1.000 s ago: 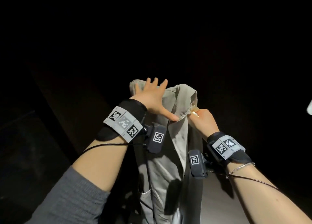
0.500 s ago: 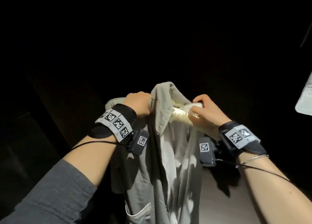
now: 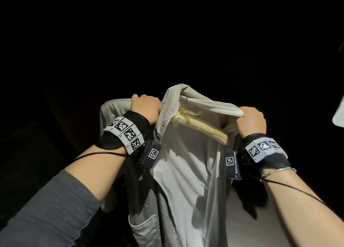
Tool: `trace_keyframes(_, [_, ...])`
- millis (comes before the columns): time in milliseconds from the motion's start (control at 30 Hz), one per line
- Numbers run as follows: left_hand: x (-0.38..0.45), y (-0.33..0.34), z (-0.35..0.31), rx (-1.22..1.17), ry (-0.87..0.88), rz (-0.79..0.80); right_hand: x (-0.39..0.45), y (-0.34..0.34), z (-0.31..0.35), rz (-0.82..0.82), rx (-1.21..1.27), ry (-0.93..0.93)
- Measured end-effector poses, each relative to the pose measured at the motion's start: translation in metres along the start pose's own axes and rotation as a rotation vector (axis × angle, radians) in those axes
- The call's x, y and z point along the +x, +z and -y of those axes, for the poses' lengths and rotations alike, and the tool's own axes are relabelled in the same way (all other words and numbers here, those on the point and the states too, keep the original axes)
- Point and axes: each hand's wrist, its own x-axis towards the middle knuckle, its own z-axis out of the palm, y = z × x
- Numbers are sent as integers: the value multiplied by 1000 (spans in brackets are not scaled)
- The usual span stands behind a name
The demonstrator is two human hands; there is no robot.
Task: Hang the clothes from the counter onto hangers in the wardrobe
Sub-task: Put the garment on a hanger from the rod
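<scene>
In the dark wardrobe, a pale grey shirt (image 3: 186, 181) hangs draped over a cream hanger (image 3: 201, 127). The left hand (image 3: 147, 108) grips its left shoulder; the right hand (image 3: 251, 119) pinches the right collar edge, stretching it open. Next, the cloth probably needs seating over the hanger's bare arm. Nothing of the surface or room shows.

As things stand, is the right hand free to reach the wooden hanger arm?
Probably yes: the right hand grips the shirt edge beside the exposed hanger, with nothing between; it must release the fabric first.
</scene>
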Motion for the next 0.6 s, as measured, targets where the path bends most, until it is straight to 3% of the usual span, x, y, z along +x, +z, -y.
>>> trace_keyframes(133, [1,1,2,7,-52,0,2,-3,3,-21,100,38])
trace_keyframes(300, [-1,0,3,-3,-79,-50,9,-16,8,-70,167,-60])
trace_keyframes(467, [-3,1,-8,-85,-104,-28,16,-35,30,38,155,-105])
trace_keyframes(533, [-2,2,-13,-114,-119,-36,11,-40,44,83,431,-67])
trace_keyframes(600, [1,2,-14,-139,-136,-46,3,-45,58,263,633,-176])
